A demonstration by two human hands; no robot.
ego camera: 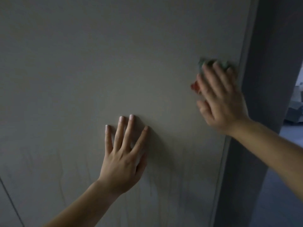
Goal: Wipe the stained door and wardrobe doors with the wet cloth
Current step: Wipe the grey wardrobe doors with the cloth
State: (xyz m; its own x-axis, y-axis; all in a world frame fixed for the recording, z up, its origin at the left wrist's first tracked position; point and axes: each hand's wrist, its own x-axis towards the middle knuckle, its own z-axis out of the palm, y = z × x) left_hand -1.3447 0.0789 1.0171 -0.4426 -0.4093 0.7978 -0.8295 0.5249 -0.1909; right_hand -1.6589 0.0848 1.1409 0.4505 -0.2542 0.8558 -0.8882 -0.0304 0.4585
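Note:
A pale grey-beige door panel fills most of the view, with faint vertical streaks low down. My left hand lies flat on the panel near the middle, fingers spread, holding nothing. My right hand is blurred and presses a cloth against the panel close to its right edge. The cloth is mostly hidden under the palm; a green part shows above the fingertips and a red part at the left of the hand.
The panel's right edge runs down beside a dark vertical surface. Past that, at the far right, a lit room and a grey floor show. A thin dark seam crosses the lower left.

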